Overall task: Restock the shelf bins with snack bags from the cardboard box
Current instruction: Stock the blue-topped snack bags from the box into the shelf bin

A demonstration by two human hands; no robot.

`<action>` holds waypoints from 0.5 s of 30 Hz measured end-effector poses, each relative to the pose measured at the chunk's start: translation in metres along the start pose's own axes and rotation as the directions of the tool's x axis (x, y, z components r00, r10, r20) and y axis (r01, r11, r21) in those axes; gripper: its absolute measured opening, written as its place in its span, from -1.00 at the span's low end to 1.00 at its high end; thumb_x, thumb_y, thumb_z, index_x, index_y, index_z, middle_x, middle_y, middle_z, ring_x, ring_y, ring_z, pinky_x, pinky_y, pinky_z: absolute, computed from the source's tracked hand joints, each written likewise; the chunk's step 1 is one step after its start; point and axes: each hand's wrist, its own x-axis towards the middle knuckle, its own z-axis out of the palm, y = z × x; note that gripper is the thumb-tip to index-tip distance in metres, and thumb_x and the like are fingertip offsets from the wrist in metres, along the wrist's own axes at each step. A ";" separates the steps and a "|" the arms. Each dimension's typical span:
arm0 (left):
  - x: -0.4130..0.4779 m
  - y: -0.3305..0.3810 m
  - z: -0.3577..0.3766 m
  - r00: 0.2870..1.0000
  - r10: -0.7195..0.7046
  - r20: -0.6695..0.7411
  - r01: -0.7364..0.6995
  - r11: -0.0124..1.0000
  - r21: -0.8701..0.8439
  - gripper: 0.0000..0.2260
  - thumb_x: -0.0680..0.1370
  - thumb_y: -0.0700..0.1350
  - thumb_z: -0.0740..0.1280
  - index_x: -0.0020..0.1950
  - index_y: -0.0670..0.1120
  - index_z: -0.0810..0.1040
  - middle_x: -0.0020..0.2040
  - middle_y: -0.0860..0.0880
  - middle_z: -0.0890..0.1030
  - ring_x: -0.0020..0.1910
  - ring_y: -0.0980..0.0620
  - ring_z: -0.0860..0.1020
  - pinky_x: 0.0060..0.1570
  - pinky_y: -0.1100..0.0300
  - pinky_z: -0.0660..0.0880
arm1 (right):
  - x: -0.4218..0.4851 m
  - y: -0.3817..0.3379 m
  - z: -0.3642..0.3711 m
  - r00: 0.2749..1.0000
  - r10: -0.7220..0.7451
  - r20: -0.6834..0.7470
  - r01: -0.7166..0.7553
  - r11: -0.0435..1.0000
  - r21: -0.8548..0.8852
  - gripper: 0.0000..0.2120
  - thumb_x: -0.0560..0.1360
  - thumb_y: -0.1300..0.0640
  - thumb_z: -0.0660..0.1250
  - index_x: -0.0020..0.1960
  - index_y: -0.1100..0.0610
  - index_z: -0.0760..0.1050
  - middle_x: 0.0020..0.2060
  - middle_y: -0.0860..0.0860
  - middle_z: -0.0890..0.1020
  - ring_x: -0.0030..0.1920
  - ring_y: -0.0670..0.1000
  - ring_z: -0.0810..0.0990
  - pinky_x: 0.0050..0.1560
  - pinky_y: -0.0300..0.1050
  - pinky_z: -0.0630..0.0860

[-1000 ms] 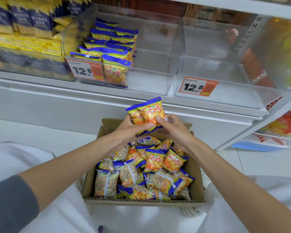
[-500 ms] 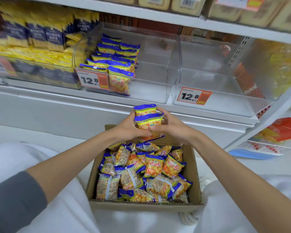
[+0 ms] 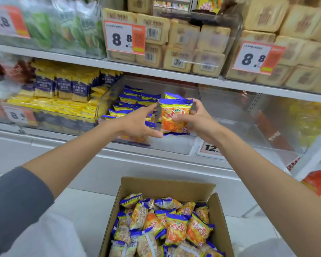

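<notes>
- Nearest, box (image 3: 167,185) is sitting open on the floor, flaps up, w/ white cloth showing on either side of it.
- Loose bags (image 3: 174,229), blue and orange, are lying jumbled inside and filling it approx to the rim. Some are facing up, some are showing clear backs.
- Both forearms are reaching up and fwd over the box; a grey sleeve (image 3: 17,201) is covering the L upper arm.
- R hand (image 3: 198,123) is gripping a bag (image 3: 174,115) by its R side: thumb is pressing across the front, fingers are curling over the top-R corner.
- Bag is standing upright, face to camera, in the air at the bin's front, well above the box.
- 2nd bag (image 3: 171,95) is peeking out just behind it; can't tell which hand is holding that one.
- L hand (image 3: 137,125) is spreading wide w/ fairly straight fingers, index tip by the bag's top-L corner, thumb tip at its bottom-L corner, palm sitting apart from it.
- Behind the hands, clear bin (image 3: 171,145) is holding stacked bags (image 3: 130,98) of the same kind in rows on its L side.
- R bin (image 3: 248,130) is sitting beside it; its tag (image 3: 208,149) is reading "12." w/ the rest hidden by the R wrist.
- Further L, yellow packs (image 3: 63,88) are filling another bin.
- Farthest, on the shelf above, beige packs (image 3: 185,41) are sitting behind 8.8 tags (image 3: 121,38), w/ green packs (image 3: 44,25) blurring at L.
</notes>
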 end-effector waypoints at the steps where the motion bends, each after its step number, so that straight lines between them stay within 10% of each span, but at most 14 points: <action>1: 0.014 -0.013 -0.005 0.999 -0.023 -0.044 0.025 0.999 0.047 -0.17 0.37 0.20 0.50 0.53 0.09 0.18 0.48 0.10 0.30 0.44 0.07 0.30 0.36 0.12 0.31 | 0.015 0.001 0.000 0.995 -0.013 -0.099 0.014 1.000 0.008 -0.16 0.28 0.30 0.58 0.39 0.05 0.18 0.13 0.10 0.61 0.04 0.07 0.65 -0.12 0.00 0.62; 6: 0.095 -0.053 -0.020 0.983 -0.050 -0.176 0.095 0.962 0.257 -0.32 0.55 0.18 0.30 0.57 -0.04 0.14 0.57 -0.04 0.20 0.54 -0.05 0.14 0.48 0.01 0.18 | 0.104 0.031 0.001 0.883 0.003 -0.468 -0.071 0.989 -0.128 -0.34 0.14 0.14 0.65 0.16 0.19 0.46 -0.02 0.03 0.65 -0.03 0.03 0.65 0.09 0.00 0.59; 10: 0.138 -0.079 -0.020 0.991 -0.111 -0.079 0.136 0.797 0.588 -0.31 0.57 0.35 0.01 0.60 0.06 -0.07 0.61 0.02 -0.10 0.58 0.02 -0.16 0.52 -0.11 -0.12 | 0.166 0.058 0.011 0.916 -0.025 -0.400 -0.059 0.979 -0.195 -0.38 0.19 0.24 0.64 0.21 0.18 0.54 0.03 0.06 0.67 0.01 0.03 0.66 -0.04 -0.14 0.62; 15: 0.145 -0.111 -0.013 0.988 -0.140 -0.063 0.150 0.785 0.601 -0.29 0.49 0.45 -0.15 0.57 0.18 -0.14 0.61 0.05 -0.14 0.58 0.02 -0.16 0.49 -0.19 -0.13 | 0.193 0.082 0.006 0.965 -0.006 -0.263 -0.051 0.976 -0.211 -0.48 0.25 0.31 0.58 0.14 0.14 0.48 0.00 0.03 0.62 -0.15 -0.09 0.61 -0.20 -0.33 0.60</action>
